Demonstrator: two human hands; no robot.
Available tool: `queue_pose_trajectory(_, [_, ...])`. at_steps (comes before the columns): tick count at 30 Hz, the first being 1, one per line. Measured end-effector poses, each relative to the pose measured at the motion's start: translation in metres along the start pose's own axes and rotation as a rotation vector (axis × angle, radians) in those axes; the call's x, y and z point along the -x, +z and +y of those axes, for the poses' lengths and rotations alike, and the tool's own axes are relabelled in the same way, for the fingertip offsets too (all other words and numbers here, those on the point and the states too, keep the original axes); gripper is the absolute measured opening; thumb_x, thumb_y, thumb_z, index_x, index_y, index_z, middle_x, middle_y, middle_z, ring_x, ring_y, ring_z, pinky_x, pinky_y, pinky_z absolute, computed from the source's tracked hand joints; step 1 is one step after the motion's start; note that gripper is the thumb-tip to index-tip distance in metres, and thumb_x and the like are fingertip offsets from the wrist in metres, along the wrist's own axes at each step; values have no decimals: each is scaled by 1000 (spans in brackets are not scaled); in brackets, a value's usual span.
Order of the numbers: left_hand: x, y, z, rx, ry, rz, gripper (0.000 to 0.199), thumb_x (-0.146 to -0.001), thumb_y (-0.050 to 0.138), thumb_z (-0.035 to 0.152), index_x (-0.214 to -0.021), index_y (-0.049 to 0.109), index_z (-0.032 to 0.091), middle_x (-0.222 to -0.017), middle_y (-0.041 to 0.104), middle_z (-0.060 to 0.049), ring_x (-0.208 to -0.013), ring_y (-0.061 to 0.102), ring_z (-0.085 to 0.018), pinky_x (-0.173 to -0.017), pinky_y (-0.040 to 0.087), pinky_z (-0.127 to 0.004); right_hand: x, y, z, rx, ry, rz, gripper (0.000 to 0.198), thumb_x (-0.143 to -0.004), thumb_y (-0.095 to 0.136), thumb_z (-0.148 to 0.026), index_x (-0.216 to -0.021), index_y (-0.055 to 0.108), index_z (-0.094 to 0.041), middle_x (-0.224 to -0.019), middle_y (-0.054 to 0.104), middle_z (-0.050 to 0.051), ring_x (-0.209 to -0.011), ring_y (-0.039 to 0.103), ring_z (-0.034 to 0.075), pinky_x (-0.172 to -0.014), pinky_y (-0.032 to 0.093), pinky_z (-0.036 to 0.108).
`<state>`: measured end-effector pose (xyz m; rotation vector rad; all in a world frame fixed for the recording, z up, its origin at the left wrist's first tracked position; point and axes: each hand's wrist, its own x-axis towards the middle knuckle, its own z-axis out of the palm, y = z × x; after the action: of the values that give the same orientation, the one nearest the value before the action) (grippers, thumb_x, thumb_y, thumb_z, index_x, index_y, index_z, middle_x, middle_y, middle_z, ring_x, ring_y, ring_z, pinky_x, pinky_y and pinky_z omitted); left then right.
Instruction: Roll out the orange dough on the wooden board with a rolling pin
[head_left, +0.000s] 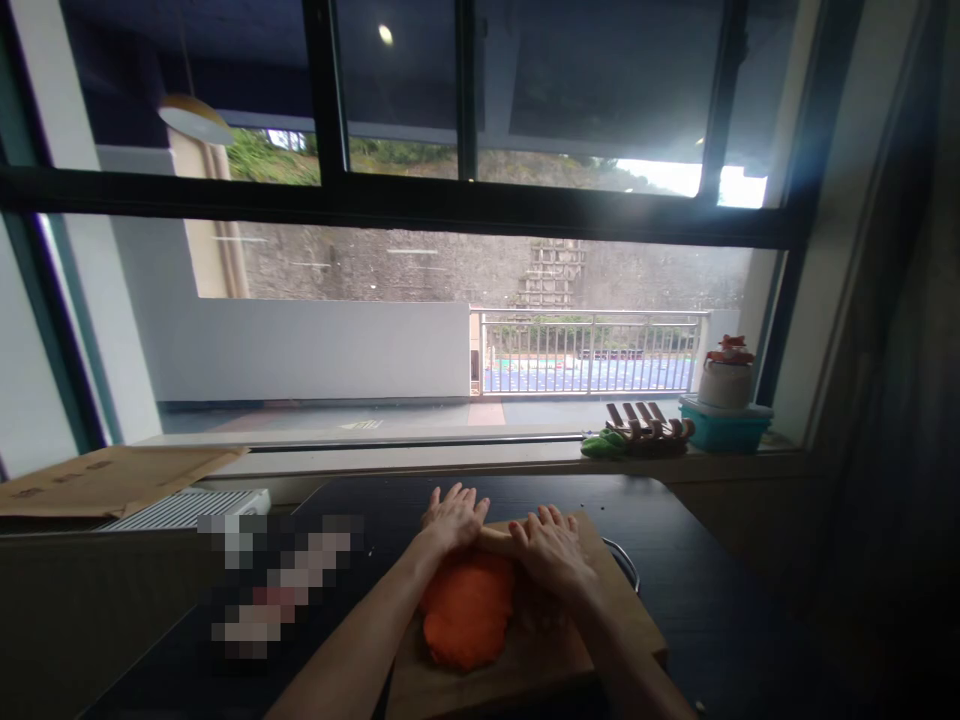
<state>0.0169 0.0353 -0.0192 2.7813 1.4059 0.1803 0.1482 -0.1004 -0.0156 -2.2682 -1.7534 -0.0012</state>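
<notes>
An orange lump of dough point(469, 612), flattened with an uneven edge, lies on a wooden board point(626, 615) on the dark table. Across the dough's far edge rests a pale wooden rolling pin point(496, 541). My left hand point(455, 517) lies over the pin's left end, fingers stretched forward and apart. Over the right end is my right hand point(551, 548), palm down, its fingers also extended. Both hands press on the pin from above rather than wrapping round it. My palms hide the pin's ends, and my right forearm covers part of the board.
A metal handle point(624, 565) sticks out at the board's right side. Brown paper point(112, 478) lies at the left near a white slatted unit point(191, 508). On the windowsill stand a teal box point(724, 427), a white container point(726, 385) and a green item point(604, 443). A blurred patch covers the table's left.
</notes>
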Motion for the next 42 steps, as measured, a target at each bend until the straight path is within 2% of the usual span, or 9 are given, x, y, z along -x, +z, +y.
queue_pose_trajectory(10, [97, -12, -23, -11, 128, 20, 60, -96, 22, 44, -147, 35, 14, -153, 35, -9, -145, 23, -22, -118, 15, -48, 69, 40, -19, -108, -106, 118, 63, -95, 33, -52, -148, 37, -16, -155, 29, 10, -145, 19, 26, -117, 13, 45])
queue_pose_trajectory(13, [87, -12, -21, -10, 119, 11, 60, -96, 20, 42, -146, 37, 14, -152, 37, -10, -145, 23, -23, -117, 15, -50, 56, 30, -15, -105, -86, 67, 61, -97, 28, -49, -146, 39, -15, -152, 35, 11, -144, 21, 25, -117, 13, 46])
queue_pose_trajectory(17, [43, -7, -11, -7, 60, 9, 59, -96, 18, 42, -143, 42, 15, -151, 38, -12, -144, 24, -26, -115, 15, -55, 14, 10, -6, -61, -13, 5, 60, -98, 25, -48, -142, 45, -12, -150, 38, 15, -143, 23, 29, -114, 16, 51])
queue_pose_trajectory(22, [10, -4, -4, 2, 8, -16, 59, -96, 19, 44, -139, 47, 15, -148, 43, -14, -142, 30, -29, -113, 18, -58, -20, 3, -1, -34, 80, -26, 56, -98, 27, -50, -126, 59, -14, -142, 48, 17, -136, 35, 31, -109, 24, 52])
queue_pose_trajectory(26, [30, -9, -4, -9, 38, 16, 59, -97, 19, 44, -139, 47, 14, -148, 44, -13, -143, 29, -27, -115, 17, -55, 0, 9, -4, -47, 26, 14, 59, -99, 25, -48, -136, 51, -11, -147, 42, 17, -141, 28, 30, -113, 19, 51])
queue_pose_trajectory(33, [125, -7, -26, 14, 169, 88, 56, -98, 23, 44, -144, 41, 16, -149, 43, -9, -140, 35, -22, -118, 19, -48, 87, 30, -16, -111, -119, 92, 61, -97, 29, -52, -148, 36, -18, -154, 30, 5, -144, 21, 25, -118, 12, 43])
queue_pose_trajectory(36, [148, -3, -40, 77, 225, 122, 55, -98, 26, 46, -146, 38, 22, -150, 41, -6, -140, 35, -22, -118, 19, -48, 102, 29, -17, -111, -189, 118, 61, -96, 34, -54, -146, 39, -20, -154, 30, 4, -143, 24, 25, -118, 14, 41])
queue_pose_trajectory(39, [138, -7, -43, 104, 195, 40, 54, -100, 19, 43, -145, 38, 23, -151, 40, -5, -141, 32, -21, -118, 19, -48, 91, 18, -18, -116, -201, 117, 54, -96, 39, -47, -140, 48, -18, -147, 44, 9, -136, 38, 26, -114, 24, 42])
queue_pose_trajectory(42, [99, -15, -34, 81, 133, -73, 55, -100, 11, 34, -142, 44, 20, -148, 44, -7, -142, 31, -21, -117, 20, -49, 67, 7, -20, -87, -156, 124, 45, -96, 41, -39, -133, 54, -17, -138, 54, 12, -129, 46, 28, -108, 32, 44])
